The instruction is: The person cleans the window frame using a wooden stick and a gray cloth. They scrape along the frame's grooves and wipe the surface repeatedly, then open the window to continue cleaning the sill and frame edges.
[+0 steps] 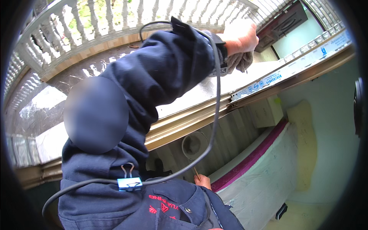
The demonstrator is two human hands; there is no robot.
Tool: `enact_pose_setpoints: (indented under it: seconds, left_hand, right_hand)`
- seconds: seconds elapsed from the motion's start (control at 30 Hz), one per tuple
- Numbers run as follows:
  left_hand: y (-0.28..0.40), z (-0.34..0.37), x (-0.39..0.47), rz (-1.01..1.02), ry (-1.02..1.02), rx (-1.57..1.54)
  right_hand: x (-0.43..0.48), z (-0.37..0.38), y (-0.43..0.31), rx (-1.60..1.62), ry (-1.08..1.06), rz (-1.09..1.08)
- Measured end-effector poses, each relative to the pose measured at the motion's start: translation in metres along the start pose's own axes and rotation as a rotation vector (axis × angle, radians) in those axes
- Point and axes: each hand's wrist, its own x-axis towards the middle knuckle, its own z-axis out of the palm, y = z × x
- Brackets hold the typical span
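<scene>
My left arm, in a dark blue sleeve, reaches across the window opening. At its end my left hand (240,36) is closed on a bunched grey-brown cloth (244,61), just above the bright outer sill (195,96). Low down by my jacket, my right hand (203,182) grips a thin wooden rod (197,173); most of the rod is hidden. Between the hands runs the gold-brown metal window track (178,128). Protective film (276,77) with printing, torn in places, covers part of the frame.
A pale bucket (195,145) stands on the grey plank floor (230,129). To the right is a bed (258,172) with a purple edge under a pale cover. A black cable (216,115) loops across, held by a blue binder clip (130,184). Outside stands a balustrade (93,18).
</scene>
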Motion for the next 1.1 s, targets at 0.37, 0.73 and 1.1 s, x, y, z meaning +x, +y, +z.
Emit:
enact_pose_setpoints:
  seconds: [0.37,0.73,1.1]
  left_hand:
    - [-0.09,0.09,-0.036,0.186,-0.827,0.311]
    - [-0.11,0.102,-0.078,0.311,-0.866,0.112]
    - [-0.099,-0.071,-0.192,0.272,-0.957,0.052]
  right_hand:
    - [-0.017,0.033,-0.041,0.158,-0.011,0.216]
    - [0.0,0.022,-0.059,0.123,-0.019,0.078]
    - [0.046,0.027,-0.079,0.084,-0.177,-0.108]
